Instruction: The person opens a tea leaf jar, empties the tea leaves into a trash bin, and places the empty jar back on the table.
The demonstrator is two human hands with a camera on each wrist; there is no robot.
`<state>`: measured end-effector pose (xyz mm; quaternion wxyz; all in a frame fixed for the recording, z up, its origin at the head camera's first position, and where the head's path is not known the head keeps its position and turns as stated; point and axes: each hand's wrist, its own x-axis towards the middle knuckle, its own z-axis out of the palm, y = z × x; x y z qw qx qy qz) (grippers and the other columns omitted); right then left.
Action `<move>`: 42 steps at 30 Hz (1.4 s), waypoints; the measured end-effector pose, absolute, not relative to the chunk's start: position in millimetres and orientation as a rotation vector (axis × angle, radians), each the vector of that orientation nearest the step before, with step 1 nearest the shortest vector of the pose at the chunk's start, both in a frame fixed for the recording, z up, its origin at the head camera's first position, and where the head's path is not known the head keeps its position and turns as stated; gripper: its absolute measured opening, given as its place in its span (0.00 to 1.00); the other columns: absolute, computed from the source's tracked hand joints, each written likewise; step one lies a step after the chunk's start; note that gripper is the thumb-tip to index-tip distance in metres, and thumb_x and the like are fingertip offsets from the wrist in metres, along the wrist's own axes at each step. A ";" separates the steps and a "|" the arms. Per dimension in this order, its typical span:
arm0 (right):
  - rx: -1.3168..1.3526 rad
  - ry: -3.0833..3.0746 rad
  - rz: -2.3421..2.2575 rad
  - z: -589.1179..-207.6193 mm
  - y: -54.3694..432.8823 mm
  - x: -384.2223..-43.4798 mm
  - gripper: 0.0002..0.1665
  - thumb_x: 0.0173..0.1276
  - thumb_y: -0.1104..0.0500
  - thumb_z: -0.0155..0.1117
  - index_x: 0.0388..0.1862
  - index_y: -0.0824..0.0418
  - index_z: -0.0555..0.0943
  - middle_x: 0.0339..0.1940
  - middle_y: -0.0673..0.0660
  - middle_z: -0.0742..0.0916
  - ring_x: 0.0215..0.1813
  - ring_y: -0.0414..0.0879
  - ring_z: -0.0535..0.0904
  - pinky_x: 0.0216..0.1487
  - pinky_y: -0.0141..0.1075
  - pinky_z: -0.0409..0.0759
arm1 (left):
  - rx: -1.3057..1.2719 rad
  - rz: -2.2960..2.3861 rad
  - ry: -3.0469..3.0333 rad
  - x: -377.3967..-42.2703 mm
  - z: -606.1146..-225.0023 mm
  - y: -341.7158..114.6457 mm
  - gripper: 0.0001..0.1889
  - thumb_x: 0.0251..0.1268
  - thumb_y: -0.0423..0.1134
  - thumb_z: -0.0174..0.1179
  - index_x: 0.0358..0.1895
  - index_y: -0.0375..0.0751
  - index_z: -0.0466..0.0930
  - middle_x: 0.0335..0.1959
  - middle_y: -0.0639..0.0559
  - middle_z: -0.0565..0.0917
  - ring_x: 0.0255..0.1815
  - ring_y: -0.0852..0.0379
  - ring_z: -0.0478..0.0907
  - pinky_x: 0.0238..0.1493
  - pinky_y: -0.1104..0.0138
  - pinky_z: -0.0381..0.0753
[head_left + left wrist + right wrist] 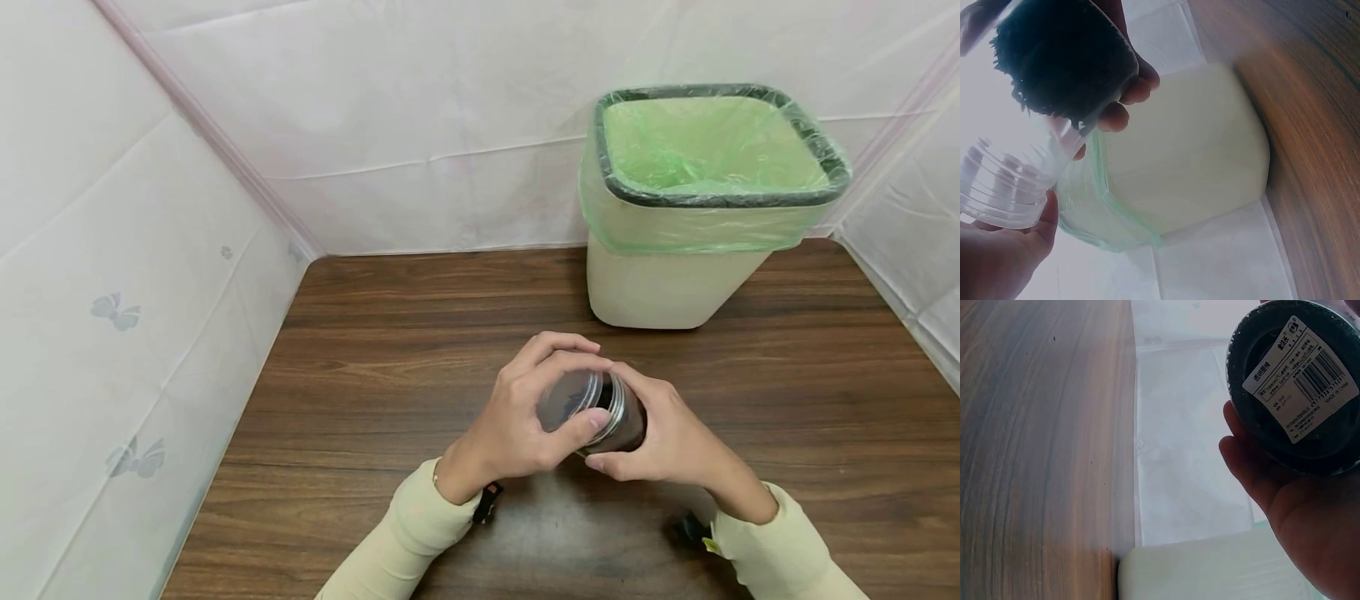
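A: Seen from the head camera, a clear plastic jar (600, 410) with dark contents is held above a wooden table (375, 350), in front of the green-lined waste bin (697, 208). What grips it?

B: The left hand (525, 417) curls round its lid end; the right hand (667, 437) wraps the body.

A: And at the left wrist?

B: The jar's (1041, 106) threaded neck shows, fingertips (1129, 94) against its dark part, the bin (1191, 156) behind.

A: The right wrist?

B: The palm (1297, 506) cups the jar's barcode label (1300, 378) end, with the bin (1210, 575) below it.
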<state>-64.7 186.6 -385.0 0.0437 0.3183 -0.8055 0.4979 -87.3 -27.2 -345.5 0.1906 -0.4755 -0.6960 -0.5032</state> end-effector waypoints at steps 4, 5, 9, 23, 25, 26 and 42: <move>0.962 -2.453 1.507 -384.9 188.3 -65.0 0.50 0.42 0.58 0.85 0.67 0.51 0.74 0.48 0.45 0.84 0.44 0.43 0.83 0.43 0.33 0.81 | -1.330 -1.440 -1.954 -87.0 -345.0 -27.9 0.20 0.70 0.49 0.59 0.55 0.38 0.81 0.56 0.44 0.77 0.61 0.53 0.75 0.61 0.61 0.76; 0.957 -2.454 1.503 -384.8 188.7 -65.1 0.50 0.41 0.58 0.85 0.67 0.51 0.74 0.49 0.45 0.84 0.44 0.43 0.83 0.44 0.33 0.81 | -1.329 -1.445 -1.955 -86.8 -344.9 -28.0 0.20 0.69 0.49 0.59 0.55 0.38 0.81 0.56 0.44 0.77 0.61 0.53 0.75 0.61 0.61 0.76; 0.939 -2.462 1.491 -384.2 190.4 -65.3 0.51 0.41 0.58 0.85 0.68 0.50 0.73 0.50 0.46 0.84 0.46 0.43 0.83 0.47 0.32 0.80 | -1.322 -1.456 -1.960 -86.5 -344.7 -28.5 0.19 0.69 0.48 0.60 0.55 0.38 0.80 0.56 0.44 0.77 0.60 0.53 0.76 0.60 0.61 0.76; 0.909 -2.469 1.508 -385.1 197.2 -66.6 0.51 0.41 0.60 0.85 0.68 0.52 0.73 0.51 0.47 0.85 0.46 0.45 0.83 0.47 0.32 0.80 | -1.317 -1.475 -1.937 -86.8 -346.3 -28.8 0.20 0.65 0.47 0.65 0.54 0.38 0.80 0.53 0.41 0.77 0.58 0.52 0.77 0.59 0.61 0.78; 0.897 -2.476 1.517 -384.4 198.5 -66.6 0.52 0.41 0.61 0.85 0.68 0.51 0.73 0.52 0.47 0.85 0.47 0.45 0.83 0.47 0.32 0.81 | -1.317 -1.477 -1.935 -87.3 -346.5 -28.9 0.20 0.64 0.47 0.66 0.53 0.38 0.80 0.53 0.41 0.77 0.57 0.53 0.77 0.59 0.61 0.78; 0.892 -2.479 1.523 -384.0 199.0 -66.7 0.52 0.41 0.61 0.85 0.68 0.51 0.73 0.52 0.47 0.84 0.47 0.45 0.83 0.47 0.32 0.81 | -1.316 -1.476 -1.935 -87.6 -346.7 -29.0 0.20 0.64 0.46 0.66 0.53 0.38 0.80 0.53 0.41 0.77 0.57 0.53 0.77 0.59 0.61 0.78; 0.823 -2.498 1.492 -378.3 206.4 -67.6 0.54 0.40 0.61 0.86 0.69 0.54 0.73 0.57 0.50 0.84 0.52 0.45 0.82 0.53 0.29 0.77 | -1.291 -1.448 -1.966 -89.4 -349.7 -31.4 0.22 0.55 0.43 0.73 0.52 0.40 0.80 0.53 0.44 0.78 0.58 0.54 0.77 0.61 0.61 0.76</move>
